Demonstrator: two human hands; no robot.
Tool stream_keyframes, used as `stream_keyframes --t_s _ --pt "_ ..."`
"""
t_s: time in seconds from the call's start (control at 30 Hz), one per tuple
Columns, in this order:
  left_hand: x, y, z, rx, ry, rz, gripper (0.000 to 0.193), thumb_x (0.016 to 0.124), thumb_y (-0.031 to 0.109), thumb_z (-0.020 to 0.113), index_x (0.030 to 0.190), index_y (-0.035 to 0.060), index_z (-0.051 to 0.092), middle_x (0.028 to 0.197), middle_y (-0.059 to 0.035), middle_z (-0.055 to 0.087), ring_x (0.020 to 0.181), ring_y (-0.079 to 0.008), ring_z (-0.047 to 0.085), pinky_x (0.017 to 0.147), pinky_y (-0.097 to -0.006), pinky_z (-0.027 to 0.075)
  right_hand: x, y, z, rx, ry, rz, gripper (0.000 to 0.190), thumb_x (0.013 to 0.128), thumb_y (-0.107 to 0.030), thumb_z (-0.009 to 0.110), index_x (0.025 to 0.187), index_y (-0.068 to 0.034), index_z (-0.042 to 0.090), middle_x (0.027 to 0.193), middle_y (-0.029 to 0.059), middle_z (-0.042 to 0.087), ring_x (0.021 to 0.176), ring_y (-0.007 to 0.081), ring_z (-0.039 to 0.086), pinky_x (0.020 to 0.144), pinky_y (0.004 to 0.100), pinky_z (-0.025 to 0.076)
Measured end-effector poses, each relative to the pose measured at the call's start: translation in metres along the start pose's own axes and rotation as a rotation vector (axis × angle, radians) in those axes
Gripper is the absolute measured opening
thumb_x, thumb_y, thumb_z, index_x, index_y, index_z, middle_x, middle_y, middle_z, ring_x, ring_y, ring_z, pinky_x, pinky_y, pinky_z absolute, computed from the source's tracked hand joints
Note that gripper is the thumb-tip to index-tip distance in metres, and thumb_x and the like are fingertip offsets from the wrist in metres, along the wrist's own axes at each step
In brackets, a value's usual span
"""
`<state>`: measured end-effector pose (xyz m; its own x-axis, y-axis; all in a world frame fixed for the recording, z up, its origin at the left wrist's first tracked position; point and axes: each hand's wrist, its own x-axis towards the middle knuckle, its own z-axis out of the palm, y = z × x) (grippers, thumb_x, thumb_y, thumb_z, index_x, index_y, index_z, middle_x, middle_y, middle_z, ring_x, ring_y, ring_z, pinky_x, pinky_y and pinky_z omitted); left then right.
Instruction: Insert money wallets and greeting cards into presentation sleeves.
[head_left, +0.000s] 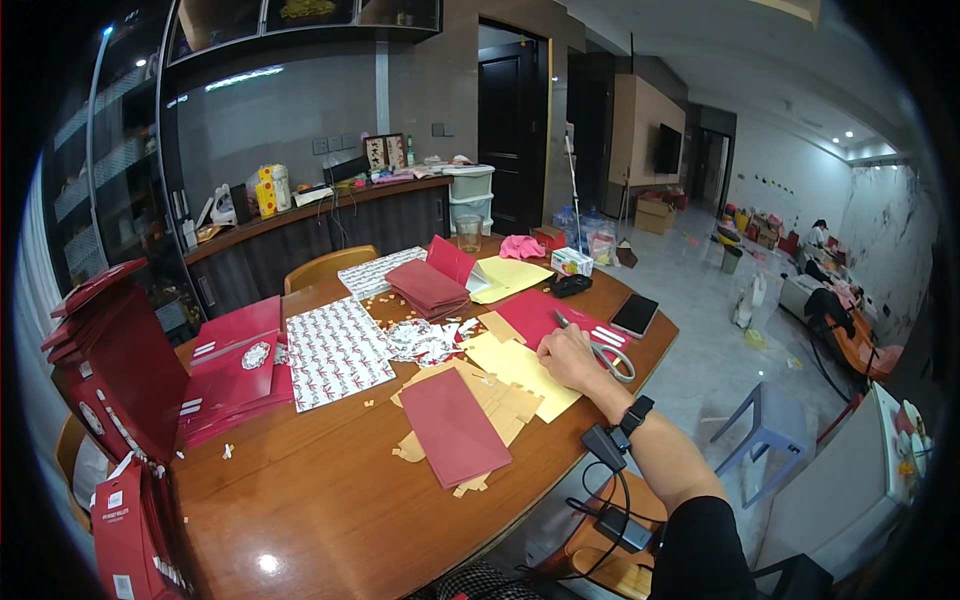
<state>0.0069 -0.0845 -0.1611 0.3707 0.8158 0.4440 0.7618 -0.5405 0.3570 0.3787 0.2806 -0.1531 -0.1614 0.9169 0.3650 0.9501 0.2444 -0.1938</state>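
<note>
My right hand (568, 355) is curled over the middle of a pair of scissors with grey handles (622, 367). The blade tip shows beyond my knuckles. Under the hand lie a yellow paper sheet (517, 367) and the edge of a red folder with white strips (559, 319). My left hand is out of view. Before me, a dark red envelope (456, 426) rests on cut tan paper pieces (517, 409). To its left is a white sheet with a repeated red and grey print (337, 352). White cut-out scraps (424, 341) lie in a heap beyond.
A stack of dark red envelopes (427, 289) and a black phone (634, 315) lie on the wooden table (300, 510). Red folders (232, 367), a large red box (127, 367) and red packs (124, 510) are at left. A grey-blue stool (765, 420) stands right.
</note>
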Motion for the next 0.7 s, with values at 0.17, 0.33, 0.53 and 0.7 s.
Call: stream_keyframes --t_s 0.17,0.33,0.53,0.7 --pt "0.001 0.001 -0.001 0.001 0.004 0.001 0.011 0.078 -0.002 0.064 0.088 0.0032 0.064 0.082 -0.0115 0.063 0.061 -0.0291 0.062 0.051 -0.0388 0.049 -0.001 0.001 0.001 0.032 0.009 0.012 0.01 0.08 -0.009 0.061 0.082 -0.009 0.071 0.094 0.0108 0.066 0.102 0.0326 0.052 0.089 0.0474 0.037" --pt "-0.001 0.0 0.0 0.0 0.002 -0.008 0.01 0.079 -0.002 0.064 0.088 0.0031 0.063 0.082 -0.0117 0.063 0.061 -0.0292 0.062 0.051 -0.0385 0.049 -0.002 0.001 0.002 0.04 0.006 0.021 0.009 0.08 -0.008 0.062 0.081 -0.009 0.07 0.094 0.0111 0.066 0.102 0.033 0.052 0.089 0.0481 0.037" --pt "-0.001 -0.002 0.001 0.007 -0.011 -0.001 0.01 0.079 -0.002 0.065 0.088 0.0021 0.063 0.083 -0.0122 0.064 0.063 -0.0298 0.063 0.052 -0.0383 0.05 -0.004 0.006 0.006 0.077 0.108 -0.004 0.005 0.077 -0.009 0.068 0.081 -0.01 0.07 0.089 0.0095 0.068 0.094 0.0316 0.055 0.081 0.0461 0.039" --pt "-0.005 -0.004 0.002 0.001 -0.032 -0.014 0.011 0.078 -0.002 0.066 0.088 0.0018 0.064 0.083 -0.0126 0.064 0.064 -0.0299 0.063 0.053 -0.0387 0.05 -0.005 -0.001 -0.002 0.133 0.028 0.054 0.006 0.081 -0.014 0.067 0.084 -0.009 0.069 0.096 0.0107 0.066 0.103 0.0328 0.053 0.089 0.0476 0.036"
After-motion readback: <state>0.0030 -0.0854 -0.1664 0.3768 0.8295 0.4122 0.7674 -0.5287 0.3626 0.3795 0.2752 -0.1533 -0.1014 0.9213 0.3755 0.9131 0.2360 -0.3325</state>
